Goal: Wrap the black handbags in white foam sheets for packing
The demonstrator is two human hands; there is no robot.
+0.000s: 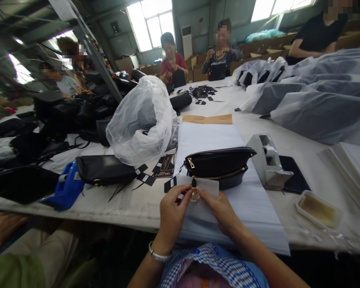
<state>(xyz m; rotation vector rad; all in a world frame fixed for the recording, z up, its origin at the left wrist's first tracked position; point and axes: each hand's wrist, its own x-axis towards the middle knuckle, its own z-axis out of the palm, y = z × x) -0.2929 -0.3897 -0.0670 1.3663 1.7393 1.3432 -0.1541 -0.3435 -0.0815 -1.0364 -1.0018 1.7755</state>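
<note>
Black bag (219,163) near front edge of desk (147,200), unwrapped. Gold charm (195,195) appears attached; left hand (171,206) pinches it; right hand (223,212) touches it, grip unclear. Wrapping not begun.

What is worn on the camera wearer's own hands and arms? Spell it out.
Both the left hand and right hand are ungloved. A smooth, silver-coloured bangle circles the left wrist; the right wrist has nothing on it. No sleeve covers either visible forearm. No rings or markings can be made out.
</note>
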